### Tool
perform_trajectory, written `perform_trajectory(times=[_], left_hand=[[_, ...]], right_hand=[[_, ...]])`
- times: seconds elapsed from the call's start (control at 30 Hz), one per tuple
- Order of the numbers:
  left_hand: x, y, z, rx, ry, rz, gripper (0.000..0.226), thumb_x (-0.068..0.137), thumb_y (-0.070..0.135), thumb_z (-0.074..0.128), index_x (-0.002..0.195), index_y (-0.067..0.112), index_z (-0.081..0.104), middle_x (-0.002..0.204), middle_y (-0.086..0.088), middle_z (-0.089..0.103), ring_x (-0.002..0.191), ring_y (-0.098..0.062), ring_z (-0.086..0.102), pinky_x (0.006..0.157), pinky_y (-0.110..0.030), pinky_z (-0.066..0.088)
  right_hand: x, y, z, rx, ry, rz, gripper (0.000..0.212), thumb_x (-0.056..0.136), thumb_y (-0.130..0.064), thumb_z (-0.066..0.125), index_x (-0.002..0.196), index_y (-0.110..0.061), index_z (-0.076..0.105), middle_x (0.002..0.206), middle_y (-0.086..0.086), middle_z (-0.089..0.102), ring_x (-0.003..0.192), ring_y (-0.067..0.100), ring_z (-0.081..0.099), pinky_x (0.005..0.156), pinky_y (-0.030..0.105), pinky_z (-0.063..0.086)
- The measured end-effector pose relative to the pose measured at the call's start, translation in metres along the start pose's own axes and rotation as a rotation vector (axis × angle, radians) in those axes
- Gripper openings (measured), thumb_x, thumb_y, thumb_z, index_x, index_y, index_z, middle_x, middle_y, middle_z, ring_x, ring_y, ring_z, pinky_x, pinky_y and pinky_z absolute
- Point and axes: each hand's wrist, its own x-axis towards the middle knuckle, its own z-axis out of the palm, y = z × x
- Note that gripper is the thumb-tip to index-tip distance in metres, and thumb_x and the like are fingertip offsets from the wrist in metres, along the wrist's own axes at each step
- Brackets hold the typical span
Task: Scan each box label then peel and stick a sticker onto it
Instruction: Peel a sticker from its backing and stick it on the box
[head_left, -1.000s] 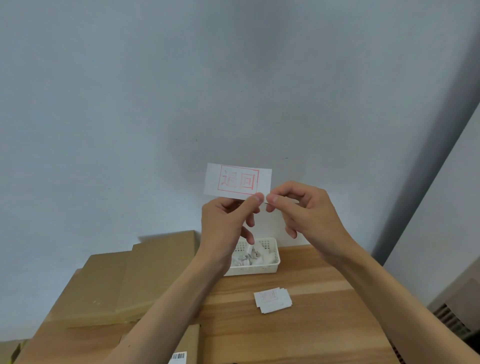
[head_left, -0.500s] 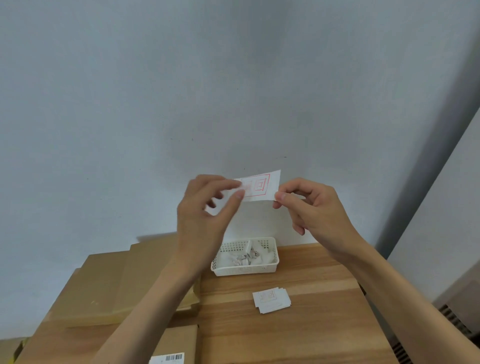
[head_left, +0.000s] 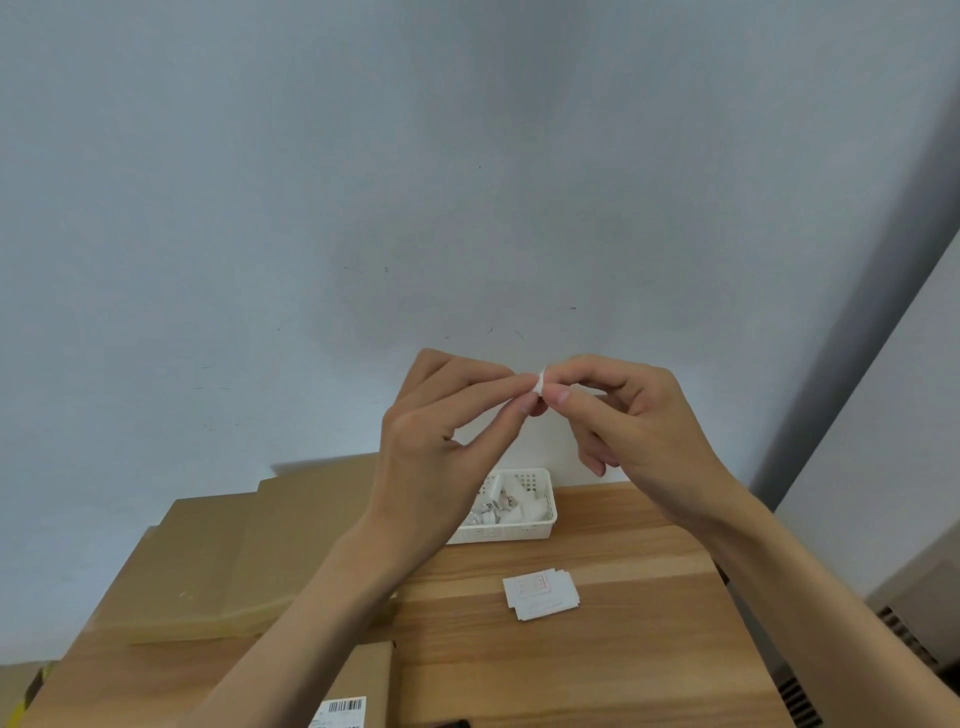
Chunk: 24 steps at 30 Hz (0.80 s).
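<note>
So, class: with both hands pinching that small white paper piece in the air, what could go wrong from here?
1. The small white paper piece, pinched edge-on between left hand and right hand, may curl and stick to itself or the fingers.
2. If dropped, it could land in the white plastic basket of scraps below.

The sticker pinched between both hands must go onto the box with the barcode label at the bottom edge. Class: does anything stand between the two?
Nothing visible does. The sticker is held up in the air by the left hand and right hand. The labelled box lies below, beside the left forearm, with only open air between.
</note>
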Motion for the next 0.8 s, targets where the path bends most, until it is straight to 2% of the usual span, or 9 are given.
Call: perform_trajectory(times=[0.1,0.23,0.37,0.6,0.8], left_hand=[[0.0,-0.0005,-0.0012,-0.006,-0.004,-0.003,0.016,0.093,0.021,0.071,0.105,0.015,0.08,0.099,0.008,0.074,0.094,-0.015,0.061,0.079,-0.021,0.048],[0.0002,-0.0011,-0.0024,-0.006,-0.006,-0.004,0.016,0.093,0.022,0.07,0.105,0.015,0.08,0.099,0.009,0.073,0.094,-0.015,0.06,0.079,-0.019,0.047],[-0.0007,-0.0028,-0.0021,-0.007,-0.015,-0.016,0.017,0.094,0.023,0.069,0.105,0.016,0.079,0.099,0.009,0.073,0.094,-0.014,0.06,0.08,-0.019,0.047],[-0.0022,-0.0028,-0.0011,-0.048,-0.041,-0.043,0.017,0.094,0.024,0.067,0.104,0.016,0.08,0.099,0.01,0.074,0.094,-0.012,0.06,0.08,-0.021,0.048],[-0.0018,-0.0029,-0.0023,-0.057,-0.055,-0.056,0.017,0.095,0.023,0.067,0.105,0.018,0.079,0.1,0.011,0.074,0.096,-0.01,0.06,0.081,-0.019,0.046]], right_hand=[[-0.001,-0.0016,0.0011,0.016,-0.013,-0.001,0.012,0.093,-0.015,0.063,0.093,-0.01,0.074,0.084,0.005,0.074,0.042,0.013,0.038,0.044,0.029,0.04],[-0.0009,-0.0034,0.002,0.025,-0.016,-0.015,0.019,0.086,-0.025,0.064,0.092,-0.009,0.073,0.083,0.006,0.074,0.042,0.013,0.038,0.043,0.03,0.04],[-0.0007,-0.0018,0.0022,0.017,-0.001,-0.026,0.022,0.084,-0.025,0.066,0.093,-0.005,0.071,0.085,0.006,0.074,0.042,0.014,0.04,0.043,0.029,0.041],[-0.0024,0.0005,0.0012,0.011,0.007,-0.019,0.02,0.084,-0.025,0.066,0.091,-0.007,0.073,0.084,0.011,0.074,0.043,0.016,0.039,0.043,0.031,0.04],[-0.0022,-0.0003,0.0021,0.002,0.023,-0.022,0.015,0.086,-0.023,0.066,0.089,-0.011,0.074,0.083,0.008,0.074,0.043,0.016,0.04,0.043,0.03,0.038]])
